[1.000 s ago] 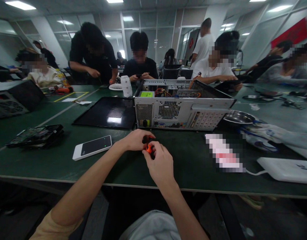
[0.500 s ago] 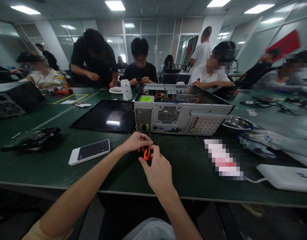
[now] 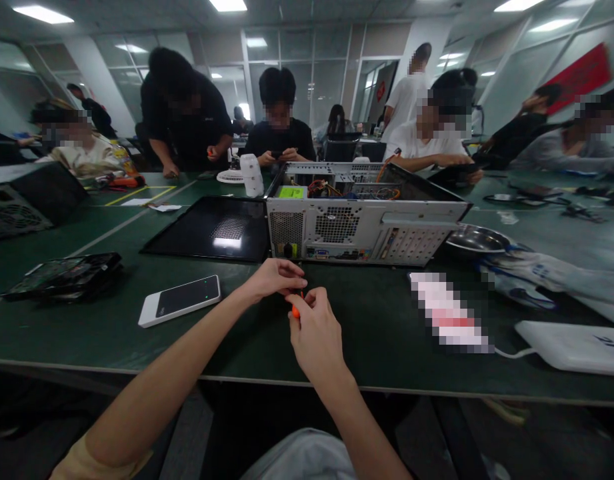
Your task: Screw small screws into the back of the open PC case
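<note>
My right hand [image 3: 317, 328] is closed around a small orange object [image 3: 295, 311], whose rounded end shows between thumb and fingers. A thin reddish piece [image 3: 302, 293] rises from it toward my left hand [image 3: 277, 279]. That hand is bent with its fingertips pinched together just above; what they hold is hidden. Both hands are over the green table, in front of an opened computer case [image 3: 361, 230] lying on its side. Its back panel faces me, and wires [image 3: 319, 189] show inside.
A black side panel [image 3: 201, 230] lies left of the case. Nearer are a white device with a dark screen [image 3: 181, 300] and dark drives with circuit boards [image 3: 61, 277]. To the right are a metal bowl [image 3: 479, 239], gloves [image 3: 521, 280], a blurred-out phone-like item and a white power bank [image 3: 571, 347].
The orange object has turned in my right hand, so less of it shows and its black part is hidden. Across the table, a standing person has raised a hand holding something orange.
</note>
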`<state>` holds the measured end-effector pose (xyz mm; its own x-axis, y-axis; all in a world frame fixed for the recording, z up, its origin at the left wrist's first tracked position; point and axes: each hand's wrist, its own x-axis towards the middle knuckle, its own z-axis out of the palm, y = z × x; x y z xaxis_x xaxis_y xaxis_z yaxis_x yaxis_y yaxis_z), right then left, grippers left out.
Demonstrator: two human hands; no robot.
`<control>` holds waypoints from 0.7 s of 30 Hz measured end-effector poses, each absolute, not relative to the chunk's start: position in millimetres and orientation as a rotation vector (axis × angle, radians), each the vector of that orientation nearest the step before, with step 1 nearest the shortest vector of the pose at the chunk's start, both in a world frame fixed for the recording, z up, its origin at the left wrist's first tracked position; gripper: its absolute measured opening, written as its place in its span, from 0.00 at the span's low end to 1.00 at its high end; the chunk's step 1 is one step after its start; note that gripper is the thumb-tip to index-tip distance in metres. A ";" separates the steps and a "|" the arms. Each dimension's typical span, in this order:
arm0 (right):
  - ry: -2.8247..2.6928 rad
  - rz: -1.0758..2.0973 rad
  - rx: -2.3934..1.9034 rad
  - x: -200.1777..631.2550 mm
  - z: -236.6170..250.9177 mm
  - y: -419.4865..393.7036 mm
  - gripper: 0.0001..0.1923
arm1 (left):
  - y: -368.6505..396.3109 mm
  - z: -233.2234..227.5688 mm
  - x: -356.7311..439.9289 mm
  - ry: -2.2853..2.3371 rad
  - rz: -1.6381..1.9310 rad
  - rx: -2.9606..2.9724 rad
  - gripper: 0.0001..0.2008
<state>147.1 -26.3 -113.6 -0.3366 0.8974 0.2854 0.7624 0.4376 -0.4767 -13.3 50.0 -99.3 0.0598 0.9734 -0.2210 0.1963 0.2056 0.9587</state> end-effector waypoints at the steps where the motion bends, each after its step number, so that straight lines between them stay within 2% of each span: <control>1: -2.179 0.351 -1.394 146.7 -113.4 -26.9 0.18 | 49.8 -99.7 -12.6 1.368 0.906 1.183 0.13; 5: -2.101 0.373 -1.436 143.6 -109.6 -30.5 0.20 | 48.2 -99.1 -12.5 1.319 0.928 1.058 0.13; 10: -2.117 0.434 -1.508 142.7 -102.9 -30.7 0.10 | 45.3 -92.6 -13.0 1.297 0.922 0.984 0.12; 13: -2.120 0.430 -1.492 143.6 -103.9 -28.9 0.08 | 45.4 -88.7 -13.7 1.336 0.860 1.011 0.12; 21: -2.159 0.279 -1.456 142.0 -112.2 -28.1 0.11 | 47.0 -89.4 -16.5 1.362 0.800 1.175 0.16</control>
<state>142.0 -28.1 -112.2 -0.2899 0.9085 0.3010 0.8022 0.4022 -0.4414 -16.5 47.0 -89.4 0.1063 0.9476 -0.3012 0.1984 0.2766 0.9403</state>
